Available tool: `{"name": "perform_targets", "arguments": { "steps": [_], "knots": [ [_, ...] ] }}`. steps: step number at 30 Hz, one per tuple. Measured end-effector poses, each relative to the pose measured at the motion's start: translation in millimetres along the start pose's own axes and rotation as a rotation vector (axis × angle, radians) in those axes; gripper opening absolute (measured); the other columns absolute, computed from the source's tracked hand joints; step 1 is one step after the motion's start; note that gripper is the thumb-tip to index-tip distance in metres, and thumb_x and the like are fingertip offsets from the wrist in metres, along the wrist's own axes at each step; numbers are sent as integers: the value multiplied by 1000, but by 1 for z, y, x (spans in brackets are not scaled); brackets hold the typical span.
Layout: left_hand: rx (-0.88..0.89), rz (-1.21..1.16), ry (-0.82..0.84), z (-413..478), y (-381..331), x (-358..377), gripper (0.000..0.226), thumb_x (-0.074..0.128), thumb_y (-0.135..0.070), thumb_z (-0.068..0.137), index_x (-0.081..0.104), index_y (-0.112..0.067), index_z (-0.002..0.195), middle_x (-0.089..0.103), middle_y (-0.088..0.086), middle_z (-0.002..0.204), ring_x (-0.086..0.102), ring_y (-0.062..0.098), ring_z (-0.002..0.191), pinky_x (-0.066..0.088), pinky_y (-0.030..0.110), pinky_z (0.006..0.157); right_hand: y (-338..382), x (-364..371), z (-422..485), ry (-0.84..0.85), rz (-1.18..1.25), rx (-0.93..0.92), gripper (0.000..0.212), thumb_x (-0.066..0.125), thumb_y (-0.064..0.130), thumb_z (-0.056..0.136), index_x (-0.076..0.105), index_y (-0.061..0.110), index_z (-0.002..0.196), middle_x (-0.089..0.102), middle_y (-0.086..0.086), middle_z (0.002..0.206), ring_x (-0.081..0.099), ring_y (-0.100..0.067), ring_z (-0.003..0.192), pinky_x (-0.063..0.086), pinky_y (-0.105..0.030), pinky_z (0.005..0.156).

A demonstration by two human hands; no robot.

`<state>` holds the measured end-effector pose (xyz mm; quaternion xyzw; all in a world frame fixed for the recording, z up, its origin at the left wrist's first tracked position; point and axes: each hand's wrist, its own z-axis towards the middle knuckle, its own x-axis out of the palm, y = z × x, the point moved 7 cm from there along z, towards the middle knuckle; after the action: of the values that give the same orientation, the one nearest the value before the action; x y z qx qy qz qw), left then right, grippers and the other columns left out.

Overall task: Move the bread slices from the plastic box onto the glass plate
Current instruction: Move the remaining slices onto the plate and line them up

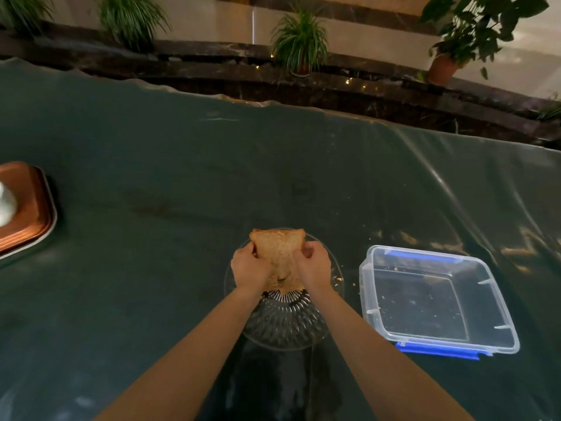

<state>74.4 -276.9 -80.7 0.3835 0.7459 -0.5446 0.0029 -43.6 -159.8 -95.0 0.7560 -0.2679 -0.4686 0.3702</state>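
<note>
Brown bread slices (280, 253) are held in a stack over the far half of the ribbed glass plate (285, 326). My left hand (250, 267) grips their left side and my right hand (314, 265) grips their right side. Whether the bread rests on the plate or hangs just above it cannot be told. To the right stands the clear plastic box (437, 299) with blue clips. It holds only crumbs.
A dark green cloth (182, 177) covers the table. A copper-coloured tray (27, 208) with a white object sits at the left edge. Crumbs lie between plate and box. Potted plants (299, 41) line a dark ledge beyond the table.
</note>
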Motion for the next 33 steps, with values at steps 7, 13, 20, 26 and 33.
{"name": "perform_targets", "arguments": {
  "steps": [7, 13, 20, 26, 33],
  "knots": [
    [-86, -22, 94, 3, 8, 8, 50, 44, -7, 84, 56, -12, 132, 57, 19, 128, 54, 37, 121, 48, 51, 101, -6, 6, 5, 36, -23, 33, 21, 58, 25, 82, 55, 9, 95, 61, -12, 105, 59, -26, 96, 46, -31, 75],
    [-141, -68, 93, 0, 11, 7, 59, 50, -18, 83, 44, -18, 142, 53, 9, 138, 50, 29, 128, 44, 48, 106, -15, 6, 8, 134, 37, 67, 25, 58, 34, 81, 54, 12, 94, 58, 0, 88, 57, -19, 85, 48, -36, 80],
    [-144, -58, 89, 1, 7, 6, 57, 51, -24, 82, 47, -18, 139, 55, 7, 136, 53, 28, 124, 46, 48, 103, -11, 10, 8, 217, -8, 26, 30, 59, 30, 83, 57, 13, 107, 60, 4, 85, 58, -19, 85, 43, -26, 71],
    [-144, -49, 148, 6, 13, 4, 63, 59, -28, 81, 44, -18, 141, 53, 6, 138, 53, 26, 125, 47, 46, 104, -15, 16, 8, 259, -180, 27, 73, 68, 47, 71, 44, 12, 131, 54, -9, 128, 49, -28, 121, 45, -46, 102],
    [-112, -32, 237, 12, 12, 12, 62, 65, -24, 80, 47, -17, 139, 55, 7, 135, 57, 26, 120, 51, 45, 99, -12, 18, 15, 274, -112, 66, 78, 71, 42, 75, 39, 6, 136, 48, -11, 135, 52, -21, 111, 45, -29, 86]
  ]
}}
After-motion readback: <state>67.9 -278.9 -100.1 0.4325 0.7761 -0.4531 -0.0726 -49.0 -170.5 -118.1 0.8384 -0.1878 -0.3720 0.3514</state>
